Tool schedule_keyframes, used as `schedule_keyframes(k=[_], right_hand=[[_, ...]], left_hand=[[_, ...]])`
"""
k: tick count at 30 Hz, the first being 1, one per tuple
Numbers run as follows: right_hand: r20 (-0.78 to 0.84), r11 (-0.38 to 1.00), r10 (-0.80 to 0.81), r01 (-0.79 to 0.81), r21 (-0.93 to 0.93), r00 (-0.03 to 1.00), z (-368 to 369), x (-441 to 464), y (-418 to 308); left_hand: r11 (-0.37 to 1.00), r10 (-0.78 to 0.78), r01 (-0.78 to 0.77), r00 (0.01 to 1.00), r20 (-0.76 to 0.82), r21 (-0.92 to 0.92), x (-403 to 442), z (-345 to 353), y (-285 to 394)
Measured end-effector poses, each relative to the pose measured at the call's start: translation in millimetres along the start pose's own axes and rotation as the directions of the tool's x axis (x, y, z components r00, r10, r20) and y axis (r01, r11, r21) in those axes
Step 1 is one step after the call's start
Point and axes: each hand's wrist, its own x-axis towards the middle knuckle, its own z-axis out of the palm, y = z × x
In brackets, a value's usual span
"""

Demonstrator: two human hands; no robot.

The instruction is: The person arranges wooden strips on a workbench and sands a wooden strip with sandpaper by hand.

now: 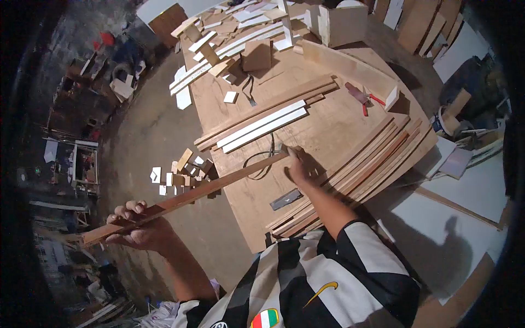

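Note:
A long, narrow wooden strip slants across in front of me, from the lower left up to the workbench. My left hand is closed around its lower end, out past the bench edge, fingers on the far side. At the upper end, my right hand grips the strip above the bench. A small greyish patch shows at the right fingertips; I cannot make out what it is. Behind the strip, a dark cable loops on the bench. A flat grey tool or block lies below my right hand.
White strips and brown strips lie across the workbench. More strips are bundled along its right side. Red-handled pliers rest near a raised board. Offcuts are heaped on the floor at left.

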Motion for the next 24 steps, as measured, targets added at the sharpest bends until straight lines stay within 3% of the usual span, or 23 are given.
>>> schedule_keyframes(k=[1,2,3,4,5,6,9,10,12,15,17,19,21,23,24], right_hand=[[-0.036,0.99,-0.062,0.057,-0.126,0.997,1,-10,-23],[-0.016,0.989,-0.123,0.121,-0.081,0.992,11,-25,-37],[-0.08,0.955,-0.293,0.289,-0.058,0.953,45,-35,-10],[-0.092,0.93,-0.362,0.367,0.039,0.928,39,-41,-42],[-0.11,0.889,-0.425,0.437,0.137,0.898,27,-50,-76],[-0.065,0.871,-0.49,0.491,0.009,0.869,30,-44,-51],[-0.128,0.908,-0.413,0.398,-0.127,0.902,31,-30,-57],[-0.128,0.927,-0.374,0.366,-0.087,0.918,39,-28,-63],[-0.156,0.881,-0.466,0.473,0.008,0.871,43,-40,-94],[-0.154,0.87,-0.489,0.492,-0.021,0.858,30,-52,-111],[-0.079,0.924,-0.345,0.324,-0.204,0.935,28,-38,-75],[-0.015,0.903,-0.36,0.344,-0.258,0.933,26,-28,-88],[-0.098,0.833,-0.552,0.552,-0.027,0.828,35,-50,-130],[-0.086,0.831,-0.556,0.557,-0.021,0.827,24,-62,-170],[0.001,0.814,-0.572,0.568,-0.122,0.821,30,-54,-144]], left_hand=[[1.0,-0.002,0.002,1.0,0.006,-0.007,1,4,-2],[0.999,0.02,-0.018,0.996,-0.089,0.034,1,11,-4],[0.997,0.047,-0.033,0.982,-0.184,0.076,0,15,-6],[0.997,0.044,-0.031,0.982,-0.186,0.072,1,11,-7],[0.999,-0.017,0.019,0.997,-0.072,0.027,3,5,-5],[0.997,-0.074,0.075,0.996,0.049,-0.011,4,2,-3],[0.997,-0.074,0.074,0.997,0.009,-0.004,2,13,-4],[0.997,-0.077,0.077,0.997,0.016,-0.005,4,10,-3],[0.989,-0.098,0.115,0.981,0.168,-0.093,4,2,-2],[0.996,-0.068,0.071,0.995,0.076,-0.044,-5,7,0],[0.999,-0.045,0.045,0.999,0.029,-0.008,-8,8,0],[1.0,-0.012,0.012,1.0,-0.015,0.024,-7,8,0],[0.999,-0.041,0.041,0.999,-0.001,-0.025,-7,8,1],[0.999,-0.034,0.034,0.999,-0.026,-0.004,-8,14,-3],[0.999,-0.027,0.028,0.999,-0.045,0.019,-9,16,-2]])
